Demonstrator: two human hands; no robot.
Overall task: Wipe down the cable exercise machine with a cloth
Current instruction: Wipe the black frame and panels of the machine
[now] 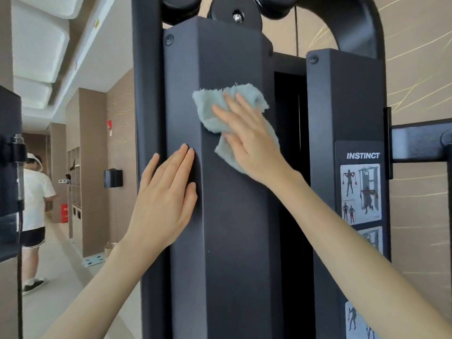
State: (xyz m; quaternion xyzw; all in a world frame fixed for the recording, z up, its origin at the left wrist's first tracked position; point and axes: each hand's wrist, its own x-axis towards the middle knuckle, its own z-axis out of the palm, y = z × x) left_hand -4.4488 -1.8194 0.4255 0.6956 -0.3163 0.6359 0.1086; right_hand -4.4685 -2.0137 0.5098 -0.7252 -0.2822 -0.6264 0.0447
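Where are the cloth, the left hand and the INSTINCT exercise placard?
cloth (206, 107), head view, its bare upper-left fold.
left hand (166, 199), head view, back of the hand.
INSTINCT exercise placard (360, 192), head view, top pictogram panel.

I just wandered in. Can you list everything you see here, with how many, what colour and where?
cable machine: one, black, fills the centre
pulley wheel: one, black with a silver bolt, top centre
cable: one, dark, thin, upper right of centre
INSTINCT label: one, white letters, on the machine's right column
exercise charts: three partly seen, pale, below the label
cloth: one, pale blue-green, on the front column
other person: one, white shirt, dark shorts, far left
red object: one, on the floor, left
left hand: flat on the front column's left edge
right hand: fingers straight, presses the cloth
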